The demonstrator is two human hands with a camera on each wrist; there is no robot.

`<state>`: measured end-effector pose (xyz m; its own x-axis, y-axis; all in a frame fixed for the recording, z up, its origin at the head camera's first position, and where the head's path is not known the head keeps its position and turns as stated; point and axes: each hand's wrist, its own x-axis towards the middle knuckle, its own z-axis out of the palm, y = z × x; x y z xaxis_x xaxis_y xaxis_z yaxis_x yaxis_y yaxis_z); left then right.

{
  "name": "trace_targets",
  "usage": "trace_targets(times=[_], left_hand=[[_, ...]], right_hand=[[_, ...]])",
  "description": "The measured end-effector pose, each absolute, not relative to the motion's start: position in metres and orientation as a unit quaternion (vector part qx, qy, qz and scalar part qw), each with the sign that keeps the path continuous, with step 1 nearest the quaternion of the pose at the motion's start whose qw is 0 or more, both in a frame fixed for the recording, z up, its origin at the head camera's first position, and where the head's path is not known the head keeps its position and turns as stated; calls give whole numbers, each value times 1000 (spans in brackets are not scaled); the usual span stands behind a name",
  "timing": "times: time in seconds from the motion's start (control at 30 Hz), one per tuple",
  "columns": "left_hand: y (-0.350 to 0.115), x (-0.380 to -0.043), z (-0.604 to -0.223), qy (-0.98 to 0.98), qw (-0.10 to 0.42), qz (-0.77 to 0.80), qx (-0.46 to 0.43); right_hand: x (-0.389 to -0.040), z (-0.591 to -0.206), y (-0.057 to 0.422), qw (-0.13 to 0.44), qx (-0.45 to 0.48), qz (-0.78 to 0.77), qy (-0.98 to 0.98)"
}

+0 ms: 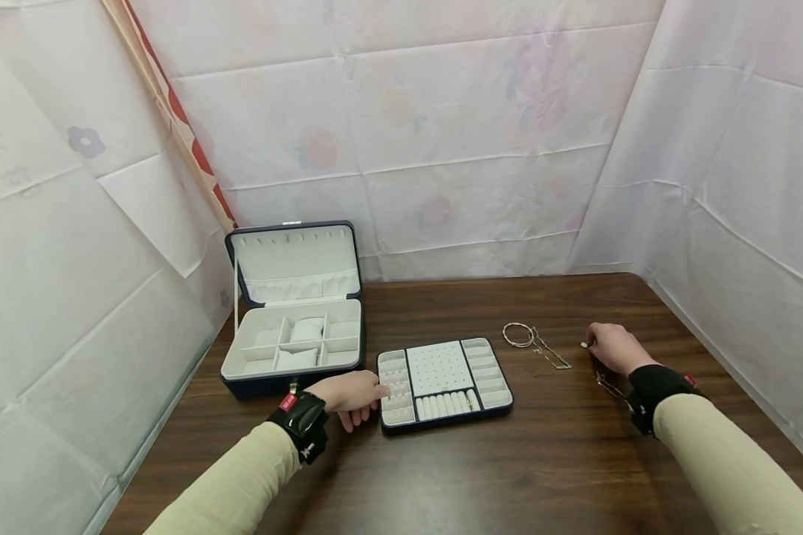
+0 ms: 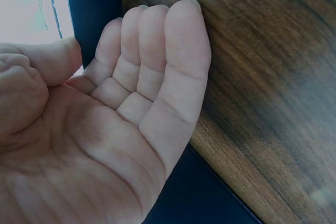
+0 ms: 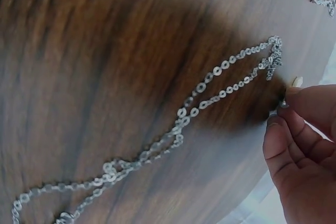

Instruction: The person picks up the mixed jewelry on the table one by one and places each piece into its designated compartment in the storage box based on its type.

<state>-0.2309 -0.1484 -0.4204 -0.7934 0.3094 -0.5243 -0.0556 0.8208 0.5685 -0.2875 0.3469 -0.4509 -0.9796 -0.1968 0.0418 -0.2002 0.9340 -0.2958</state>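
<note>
A dark-edged jewelry tray [image 1: 439, 371] with white compartments, ring rolls and a holed panel lies on the wooden table. At its left edge my left hand [image 1: 353, 394] holds on, thumb over the rim and the other fingers curled outside it. The left wrist view shows those fingers [image 2: 181, 40] beside the tray's dark side wall [image 2: 94, 14]. Far to the right, my right hand [image 1: 617, 349] pinches a small pale, shiny piece of jewelry [image 3: 297, 82] between thumb and fingertips; its kind is mostly hidden. Beside that hand, a chain necklace [image 3: 181, 124] lies loosely on the table.
An open dark blue jewelry box [image 1: 257, 386] with white compartments and small cushions stands left of the tray, its lid [image 1: 294, 256] raised. Between tray and right hand lie a bangle [image 1: 518, 335] and another chain [image 1: 549, 354]. Pale curtains [image 1: 442, 148] surround the table.
</note>
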Motion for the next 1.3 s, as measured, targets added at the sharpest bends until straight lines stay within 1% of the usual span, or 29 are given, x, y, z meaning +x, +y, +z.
trace_targets(times=[0.2, 0.47, 0.73, 1.0, 1.3], left_hand=[[-148, -231, -420, 901, 315, 291, 70], [-148, -231, -420, 903, 312, 286, 71], [-148, -231, -420, 905, 309, 284, 72], [-148, -230, -420, 908, 305, 279, 69], [-147, -230, -420, 908, 307, 278, 69]], right_hand=[[-286, -449, 345, -9, 93, 158, -983], [-285, -448, 345, -6, 95, 157, -983], [-287, -447, 349, -36, 90, 169, -981], [-289, -450, 350, -25, 116, 158, -980], [-286, -449, 349, -42, 100, 158, -981]])
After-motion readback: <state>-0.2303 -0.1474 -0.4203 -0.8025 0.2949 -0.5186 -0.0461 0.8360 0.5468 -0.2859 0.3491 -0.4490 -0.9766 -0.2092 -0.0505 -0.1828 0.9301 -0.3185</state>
